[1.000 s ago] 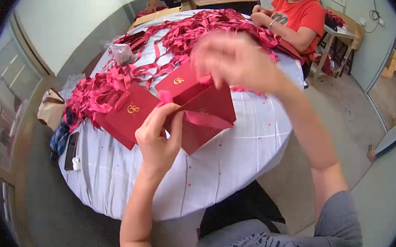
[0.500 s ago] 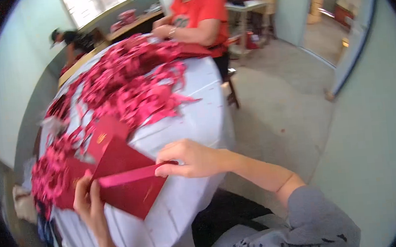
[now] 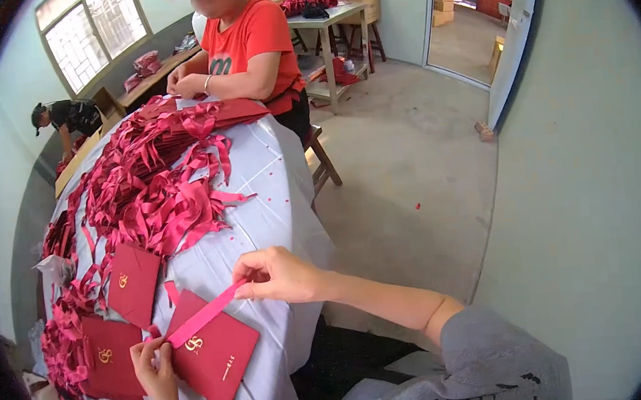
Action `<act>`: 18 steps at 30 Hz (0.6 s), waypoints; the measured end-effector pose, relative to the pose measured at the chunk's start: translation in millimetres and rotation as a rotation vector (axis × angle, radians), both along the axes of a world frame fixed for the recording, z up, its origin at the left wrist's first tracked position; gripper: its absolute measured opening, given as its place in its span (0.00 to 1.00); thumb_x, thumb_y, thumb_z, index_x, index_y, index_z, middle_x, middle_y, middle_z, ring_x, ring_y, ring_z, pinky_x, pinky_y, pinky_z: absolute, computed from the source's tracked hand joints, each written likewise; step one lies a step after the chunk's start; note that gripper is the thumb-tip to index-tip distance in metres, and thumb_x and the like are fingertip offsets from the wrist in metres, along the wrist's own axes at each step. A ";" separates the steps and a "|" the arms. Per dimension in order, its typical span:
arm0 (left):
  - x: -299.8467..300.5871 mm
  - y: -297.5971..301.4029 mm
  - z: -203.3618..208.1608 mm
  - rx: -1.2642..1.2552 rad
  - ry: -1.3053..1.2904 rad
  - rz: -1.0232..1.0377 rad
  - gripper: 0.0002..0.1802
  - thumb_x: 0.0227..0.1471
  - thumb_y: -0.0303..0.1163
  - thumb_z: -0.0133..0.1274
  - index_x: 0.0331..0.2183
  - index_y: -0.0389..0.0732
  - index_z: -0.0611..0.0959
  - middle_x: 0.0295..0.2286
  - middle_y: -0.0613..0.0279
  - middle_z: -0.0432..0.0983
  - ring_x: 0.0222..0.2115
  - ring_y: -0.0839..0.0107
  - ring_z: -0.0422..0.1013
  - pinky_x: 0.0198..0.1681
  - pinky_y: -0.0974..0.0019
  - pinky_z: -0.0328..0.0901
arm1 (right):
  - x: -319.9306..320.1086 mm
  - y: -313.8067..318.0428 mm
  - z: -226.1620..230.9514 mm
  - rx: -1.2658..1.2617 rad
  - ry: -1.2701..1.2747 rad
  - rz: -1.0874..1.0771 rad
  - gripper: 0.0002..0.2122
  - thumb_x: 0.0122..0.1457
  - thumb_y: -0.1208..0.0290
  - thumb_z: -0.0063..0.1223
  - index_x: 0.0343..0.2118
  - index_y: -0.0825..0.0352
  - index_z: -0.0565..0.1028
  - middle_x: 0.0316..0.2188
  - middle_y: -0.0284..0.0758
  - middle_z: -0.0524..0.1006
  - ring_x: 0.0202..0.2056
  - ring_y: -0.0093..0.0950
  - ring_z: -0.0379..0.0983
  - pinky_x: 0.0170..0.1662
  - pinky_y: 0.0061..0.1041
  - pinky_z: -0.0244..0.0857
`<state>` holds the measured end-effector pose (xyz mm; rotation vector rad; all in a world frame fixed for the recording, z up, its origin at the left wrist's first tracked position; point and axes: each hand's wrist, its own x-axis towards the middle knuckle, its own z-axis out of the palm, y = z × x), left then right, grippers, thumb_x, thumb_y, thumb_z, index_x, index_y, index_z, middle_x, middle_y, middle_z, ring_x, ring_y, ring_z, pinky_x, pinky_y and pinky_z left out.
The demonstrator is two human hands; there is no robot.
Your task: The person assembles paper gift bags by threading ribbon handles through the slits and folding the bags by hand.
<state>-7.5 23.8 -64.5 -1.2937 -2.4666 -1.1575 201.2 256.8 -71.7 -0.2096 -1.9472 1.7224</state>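
Note:
A pink ribbon [image 3: 208, 313] runs taut on a slant between my two hands. My right hand [image 3: 275, 275] pinches its upper end between thumb and fingers. At the other end, my left hand [image 3: 154, 365] is closed on the ribbon at the left edge of a flat dark red bag or folder [image 3: 232, 364]; I cannot tell which kind it is. Gold print marks its face, and the ribbon crosses above that. Two similar red pieces lie beside it, one farther back [image 3: 135, 281] and one at the left [image 3: 114, 366].
A heap of red pieces with pink ribbons [image 3: 146, 166] covers much of the white-clothed table [image 3: 260, 205]. More ribbons [image 3: 62, 337] bunch at the left edge. A person in a red shirt [image 3: 246, 46] works at the far side. A wooden stool [image 3: 322, 158] stands by the table.
The red piece, tilted up before, now lies flatter with its gold print showing. The ribbon slants more steeply, its right end higher. My view has turned, so the room appears shifted left.

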 end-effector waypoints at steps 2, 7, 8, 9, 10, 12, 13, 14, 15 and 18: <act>-2.5 0.6 -3.1 -0.063 -0.109 0.001 0.05 0.44 0.25 0.55 0.29 0.37 0.79 0.27 0.66 0.65 0.29 0.76 0.63 0.27 0.75 0.56 | 2.9 -1.2 1.3 -0.101 -0.007 0.028 0.07 0.50 0.72 0.56 0.30 0.70 0.73 0.22 0.27 0.72 0.22 0.14 0.65 0.26 0.16 0.60; 19.2 8.2 26.5 -0.229 0.140 -0.055 0.10 0.44 0.21 0.51 0.34 0.35 0.76 0.32 0.56 0.65 0.34 0.63 0.64 0.36 0.68 0.60 | -0.1 0.8 -3.9 -0.073 0.037 0.028 0.06 0.51 0.75 0.55 0.31 0.71 0.73 0.24 0.28 0.73 0.28 0.13 0.66 0.32 0.15 0.62; 18.8 13.3 28.4 -0.218 0.165 -0.096 0.10 0.44 0.21 0.50 0.34 0.34 0.76 0.33 0.55 0.66 0.35 0.62 0.64 0.38 0.66 0.60 | -0.3 0.1 -5.4 -0.072 0.033 0.016 0.06 0.51 0.75 0.55 0.31 0.71 0.73 0.24 0.28 0.73 0.28 0.13 0.66 0.32 0.15 0.62; 19.0 15.8 32.2 -0.209 0.193 -0.129 0.10 0.45 0.20 0.49 0.35 0.34 0.75 0.34 0.55 0.66 0.37 0.60 0.64 0.41 0.65 0.59 | -1.7 -2.3 -5.2 -0.101 0.088 0.010 0.06 0.50 0.75 0.55 0.30 0.71 0.73 0.23 0.29 0.74 0.27 0.15 0.68 0.30 0.17 0.63; 22.9 22.6 39.6 -0.207 0.136 -0.168 0.09 0.47 0.20 0.47 0.35 0.33 0.75 0.36 0.54 0.67 0.38 0.61 0.63 0.41 0.64 0.60 | -3.0 -4.3 -5.4 -0.130 0.142 0.005 0.06 0.49 0.75 0.55 0.29 0.71 0.73 0.22 0.30 0.75 0.25 0.17 0.70 0.28 0.18 0.64; 22.8 34.6 40.1 -0.207 0.198 -0.178 0.09 0.48 0.20 0.46 0.35 0.33 0.75 0.36 0.54 0.67 0.38 0.61 0.63 0.41 0.65 0.60 | -7.6 -6.8 -7.8 -0.203 0.158 0.028 0.06 0.50 0.76 0.54 0.29 0.71 0.73 0.22 0.30 0.75 0.25 0.17 0.70 0.29 0.18 0.64; 21.9 38.5 37.7 -0.207 0.259 -0.185 0.09 0.49 0.20 0.45 0.35 0.33 0.75 0.35 0.54 0.67 0.39 0.61 0.63 0.41 0.65 0.59 | -9.9 -8.5 -8.3 -0.276 0.172 0.055 0.05 0.50 0.76 0.54 0.30 0.71 0.72 0.22 0.30 0.74 0.25 0.17 0.70 0.29 0.18 0.64; 18.3 40.9 33.8 -0.172 0.205 -0.199 0.08 0.48 0.21 0.47 0.34 0.33 0.76 0.33 0.55 0.69 0.35 0.63 0.66 0.39 0.67 0.61 | -11.3 -10.8 -7.8 -0.272 0.175 0.055 0.05 0.50 0.76 0.54 0.30 0.71 0.72 0.22 0.30 0.74 0.25 0.17 0.70 0.29 0.18 0.64; 17.0 44.0 32.9 -0.163 0.205 -0.202 0.08 0.48 0.21 0.47 0.34 0.33 0.76 0.33 0.55 0.69 0.35 0.63 0.66 0.39 0.67 0.61 | -10.5 -10.7 -7.2 -0.233 0.166 0.050 0.05 0.51 0.77 0.52 0.31 0.71 0.72 0.25 0.30 0.74 0.28 0.17 0.70 0.31 0.17 0.65; 15.8 50.2 27.7 -0.238 -0.120 -0.197 0.09 0.45 0.21 0.50 0.34 0.30 0.75 0.26 0.57 0.72 0.29 0.67 0.70 0.36 0.69 0.64 | -10.4 -10.8 -8.9 -0.185 0.178 0.033 0.05 0.53 0.78 0.50 0.33 0.71 0.72 0.29 0.30 0.74 0.30 0.17 0.71 0.33 0.16 0.66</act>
